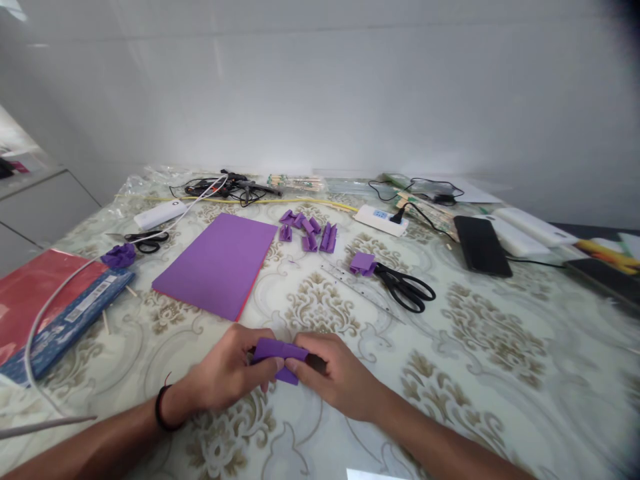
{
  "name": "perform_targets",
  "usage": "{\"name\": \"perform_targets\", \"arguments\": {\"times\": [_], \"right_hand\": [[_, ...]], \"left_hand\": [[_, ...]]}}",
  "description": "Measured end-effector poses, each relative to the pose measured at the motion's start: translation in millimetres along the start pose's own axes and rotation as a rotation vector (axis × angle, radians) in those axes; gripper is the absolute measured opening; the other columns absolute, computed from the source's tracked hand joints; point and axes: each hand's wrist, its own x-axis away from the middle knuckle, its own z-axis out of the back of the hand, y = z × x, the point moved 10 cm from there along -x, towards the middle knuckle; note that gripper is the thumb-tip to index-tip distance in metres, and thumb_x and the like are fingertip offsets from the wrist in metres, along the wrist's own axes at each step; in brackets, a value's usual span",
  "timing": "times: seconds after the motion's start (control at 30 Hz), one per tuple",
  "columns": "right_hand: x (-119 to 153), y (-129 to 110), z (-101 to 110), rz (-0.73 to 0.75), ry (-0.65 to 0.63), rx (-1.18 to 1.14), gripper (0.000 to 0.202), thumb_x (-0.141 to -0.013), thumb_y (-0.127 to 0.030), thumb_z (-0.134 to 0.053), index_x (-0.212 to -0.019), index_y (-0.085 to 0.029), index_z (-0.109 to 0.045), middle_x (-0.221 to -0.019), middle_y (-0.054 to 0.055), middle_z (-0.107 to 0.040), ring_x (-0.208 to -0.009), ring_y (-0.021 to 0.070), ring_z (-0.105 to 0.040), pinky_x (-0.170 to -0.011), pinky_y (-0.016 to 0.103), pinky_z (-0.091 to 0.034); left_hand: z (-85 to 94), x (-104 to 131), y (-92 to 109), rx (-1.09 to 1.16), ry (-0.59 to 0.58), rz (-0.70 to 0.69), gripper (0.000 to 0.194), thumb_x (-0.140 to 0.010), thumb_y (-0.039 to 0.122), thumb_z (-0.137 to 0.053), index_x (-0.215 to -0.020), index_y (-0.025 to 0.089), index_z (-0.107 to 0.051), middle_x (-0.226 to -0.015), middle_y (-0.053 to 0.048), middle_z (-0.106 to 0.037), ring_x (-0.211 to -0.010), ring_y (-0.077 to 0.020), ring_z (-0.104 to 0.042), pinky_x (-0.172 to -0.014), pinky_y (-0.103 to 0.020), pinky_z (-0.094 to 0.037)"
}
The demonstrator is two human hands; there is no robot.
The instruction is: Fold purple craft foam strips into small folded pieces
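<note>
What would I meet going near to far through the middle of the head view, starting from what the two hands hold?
Held purple paper, clear ruler, folded purple pieces, yellow cable, bundled sticks, pale wall.

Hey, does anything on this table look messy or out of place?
Yes, the crumpled purple paper at a corner of the red paper pack: it's balled up, unlike the folded purple paper between the left hand and right hand. The black cables at the back also look tangled.
</note>
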Motion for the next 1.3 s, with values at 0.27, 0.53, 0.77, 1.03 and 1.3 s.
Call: {"name": "perform_targets", "arguments": {"times": [0.27, 0.53, 0.77, 1.03, 1.3], "right_hand": [[1, -5, -7, 0.046, -0.052, 0.052, 0.037, -0.096, -0.032, -0.057, -0.066, -0.021, -0.038, -0.061, -0.005, -0.042, -0.058, 0.0121, -0.043, -0.057, 0.027, -0.031], [0, 0, -6, 0.007, -0.068, -0.048, 0.034, -0.095, -0.034, -0.06, -0.068, -0.02, -0.046, -0.063, -0.004, -0.044, -0.059, 0.0115, -0.044, -0.055, 0.025, -0.031], [-1, 1, -8, 0.0, -0.085, -0.005, 0.031, -0.096, -0.03, -0.057, -0.069, -0.02, -0.046, -0.065, -0.004, -0.045, -0.061, 0.0119, -0.044, -0.058, 0.026, -0.031], [-2, 6, -9, 0.004, -0.082, 0.009, 0.032, -0.093, -0.03, -0.058, -0.066, -0.02, -0.044, -0.064, -0.004, -0.047, -0.06, 0.0115, -0.044, -0.057, 0.025, -0.031], [-1, 6, -5, -0.002, -0.039, 0.015, 0.033, -0.092, -0.031, -0.058, -0.065, -0.02, -0.042, -0.061, -0.005, -0.044, -0.057, 0.011, -0.041, -0.055, 0.025, -0.03]], "left_hand": [[-12.0, -1, 3, -0.041, -0.109, -0.024, 0.034, -0.1, 0.035, -0.052, -0.075, 0.014, -0.063, -0.06, 0.001, -0.062, -0.052, -0.0097, -0.049, -0.049, -0.02, -0.036], [-9.1, -2, 3, 0.035, -0.064, -0.007, 0.038, -0.101, 0.04, -0.051, -0.077, 0.014, -0.065, -0.067, -0.001, -0.062, -0.059, -0.0121, -0.052, -0.055, -0.023, -0.039], [-5.2, -3, -1, 0.053, -0.036, 0.011, 0.026, -0.097, 0.036, -0.06, -0.09, 0.013, -0.07, -0.079, -0.004, -0.069, -0.07, -0.0141, -0.057, -0.063, -0.025, -0.043], [0.2, -5, -7, 0.042, 0.009, 0.029, 0.037, -0.1, 0.042, -0.056, -0.08, 0.013, -0.067, -0.068, 0.002, -0.057, -0.062, -0.0102, -0.045, -0.057, -0.023, -0.035], [2.1, -7, -11, 0.064, 0.01, 0.029, 0.038, -0.099, 0.043, -0.058, -0.077, 0.013, -0.066, -0.067, 0.002, -0.052, -0.064, -0.0107, -0.042, -0.058, -0.023, -0.033]]}}
